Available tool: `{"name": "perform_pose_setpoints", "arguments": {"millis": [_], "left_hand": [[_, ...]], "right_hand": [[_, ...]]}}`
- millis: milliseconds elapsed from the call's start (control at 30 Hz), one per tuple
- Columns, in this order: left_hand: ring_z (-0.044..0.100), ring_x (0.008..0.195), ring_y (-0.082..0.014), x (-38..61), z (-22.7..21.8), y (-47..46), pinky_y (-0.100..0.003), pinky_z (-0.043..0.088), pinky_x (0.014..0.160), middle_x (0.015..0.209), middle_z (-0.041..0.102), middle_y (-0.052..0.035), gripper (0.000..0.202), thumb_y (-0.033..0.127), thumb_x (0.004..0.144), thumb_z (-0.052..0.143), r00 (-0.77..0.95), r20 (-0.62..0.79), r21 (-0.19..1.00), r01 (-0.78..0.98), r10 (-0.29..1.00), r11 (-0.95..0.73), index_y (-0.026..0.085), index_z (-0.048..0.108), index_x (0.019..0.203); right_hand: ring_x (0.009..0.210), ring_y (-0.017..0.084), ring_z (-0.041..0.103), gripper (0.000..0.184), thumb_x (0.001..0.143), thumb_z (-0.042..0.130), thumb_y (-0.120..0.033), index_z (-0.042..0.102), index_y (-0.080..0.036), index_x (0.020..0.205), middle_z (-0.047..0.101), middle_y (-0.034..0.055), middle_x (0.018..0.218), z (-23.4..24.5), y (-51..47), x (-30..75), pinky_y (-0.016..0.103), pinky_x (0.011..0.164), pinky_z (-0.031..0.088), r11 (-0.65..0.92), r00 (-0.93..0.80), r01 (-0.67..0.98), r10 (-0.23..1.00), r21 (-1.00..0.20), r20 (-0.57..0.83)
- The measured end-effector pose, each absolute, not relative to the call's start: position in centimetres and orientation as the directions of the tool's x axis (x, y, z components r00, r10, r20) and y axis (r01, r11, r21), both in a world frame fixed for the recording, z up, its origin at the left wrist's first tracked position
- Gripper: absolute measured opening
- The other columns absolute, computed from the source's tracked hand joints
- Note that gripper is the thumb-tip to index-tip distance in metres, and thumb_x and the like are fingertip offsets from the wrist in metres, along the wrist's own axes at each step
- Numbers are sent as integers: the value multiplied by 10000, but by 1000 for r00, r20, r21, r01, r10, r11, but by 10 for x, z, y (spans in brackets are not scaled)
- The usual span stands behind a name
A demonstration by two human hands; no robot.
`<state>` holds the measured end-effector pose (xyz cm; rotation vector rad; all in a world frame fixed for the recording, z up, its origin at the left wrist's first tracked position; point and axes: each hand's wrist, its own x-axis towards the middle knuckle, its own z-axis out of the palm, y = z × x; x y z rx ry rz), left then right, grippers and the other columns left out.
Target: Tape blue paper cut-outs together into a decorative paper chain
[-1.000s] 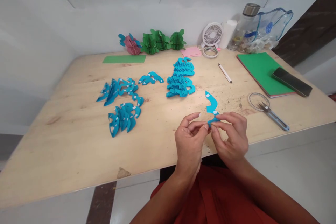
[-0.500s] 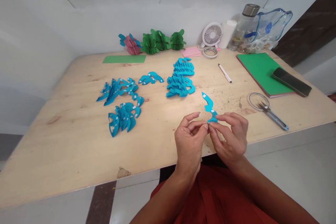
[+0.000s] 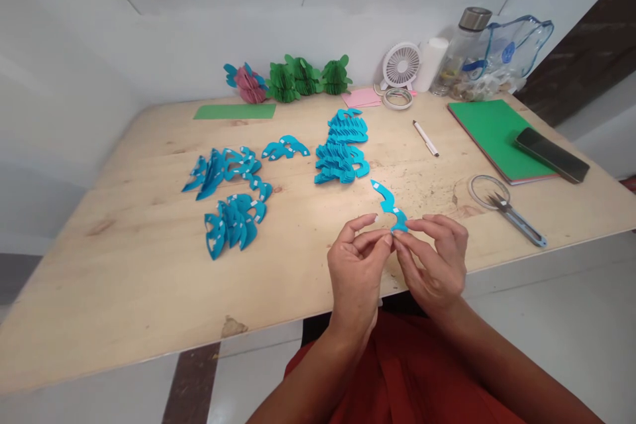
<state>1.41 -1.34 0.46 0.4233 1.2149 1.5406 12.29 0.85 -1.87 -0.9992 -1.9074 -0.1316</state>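
A wavy blue paper cutout [image 3: 385, 197] with small white squares on it is pinched at its near end between both hands. My left hand [image 3: 356, 271] closes thumb and forefinger on that end, and the fingertips of my right hand [image 3: 437, 265] grip it from the other side. The fingers cover the lowest part of the cutout. Stacked blue cutouts [image 3: 340, 162] lie just beyond the hands. Farther left are blue cutouts with white squares [image 3: 236, 218], in loose fanned groups, and a single blue arch [image 3: 285, 147].
Right of my hands lie snips [image 3: 521, 222], a tape ring [image 3: 474, 191], a pen [image 3: 426, 139] and a phone [image 3: 551, 154] on a green folder [image 3: 491, 129]. Along the wall stand green paper figures [image 3: 303, 76], a fan [image 3: 401, 66] and a bottle [image 3: 460, 53].
The free end of the blue cutout has swung left and slightly toward me. Both hands have shifted slightly left, still pinching it.
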Motion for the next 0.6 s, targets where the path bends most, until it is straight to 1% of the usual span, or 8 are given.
{"name": "perform_pose_setpoints", "arguments": {"millis": [200,267,367,433,500,567,600], "left_hand": [[697,722,-137,14,7,-14,-242,541,747,713,752,-16,307,123,690,723,-365,-327,849,-519,872,102,137,627,982],[699,722,-139,13,7,-14,-247,545,746,713,752,-17,316,127,692,724,-363,-323,847,-523,874,96,137,622,991],[702,699,-145,12,7,-12,-261,555,734,701,748,-13,337,130,689,729,-362,-310,845,-529,879,81,138,612,1005],[700,671,-144,10,7,-12,-271,561,727,699,746,-12,347,132,688,729,-365,-303,850,-522,880,76,136,606,1013],[694,650,-142,10,8,-12,-275,565,715,696,741,-8,350,139,691,726,-370,-303,856,-510,878,81,134,602,1019],[686,641,-138,9,9,-12,-273,567,700,688,733,0,351,146,694,721,-367,-304,861,-500,879,89,136,600,1023],[683,640,-136,9,9,-12,-272,567,699,686,729,5,355,147,695,719,-361,-302,863,-496,882,93,138,598,1029]], "right_hand": [[973,266,525,269,794,641,-84,655,-239,1014,643,68,961,-18,7,123,468,819,468,681,-250,672,578,-291,777],[975,269,526,285,802,615,-77,651,-237,1036,635,72,974,-18,6,123,477,829,467,683,-244,657,594,-320,766],[989,266,530,300,822,565,-78,651,-250,1053,619,72,999,-18,4,124,484,858,459,667,-218,630,644,-398,733],[1000,260,535,287,838,548,-101,646,-255,1060,612,70,1009,-17,4,125,476,873,450,635,-164,606,689,-479,706],[1012,249,543,264,856,548,-145,627,-250,1085,610,70,1029,-16,5,126,456,883,441,556,-58,563,764,-611,642],[1008,232,559,266,872,557,-205,597,-246,1132,617,67,1060,-14,7,128,422,872,443,425,50,469,862,-774,504],[990,222,571,262,878,561,-239,590,-244,1139,627,63,1060,-12,8,128,403,857,447,352,65,404,910,-845,410]]}}
